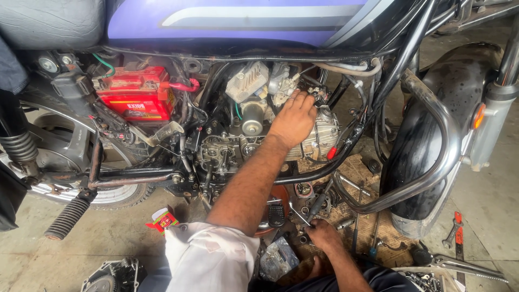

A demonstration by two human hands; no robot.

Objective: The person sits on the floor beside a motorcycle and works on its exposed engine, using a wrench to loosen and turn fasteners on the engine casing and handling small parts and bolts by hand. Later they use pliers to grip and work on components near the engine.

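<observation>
A motorcycle stands side-on with its engine (319, 138) exposed under a purple fuel tank (232, 21). My left hand (294, 119), at the end of an arm in a rolled white sleeve, reaches up and lies on the top of the engine's finned cylinder. Its fingertips are among the cables and small parts there, and what they grip is hidden. My right hand (324, 235) is low, on the floor below the engine. It is closed around a thin metal tool (299, 215) that points up and left, among loose parts.
A red battery (138, 94) sits in the frame at left. A chrome crash bar (432, 135) and the black front mudguard (459, 97) stand at right. Spanners (453, 233) lie on the floor at far right, a small red box (162, 219) and a footpeg (67, 216) at left.
</observation>
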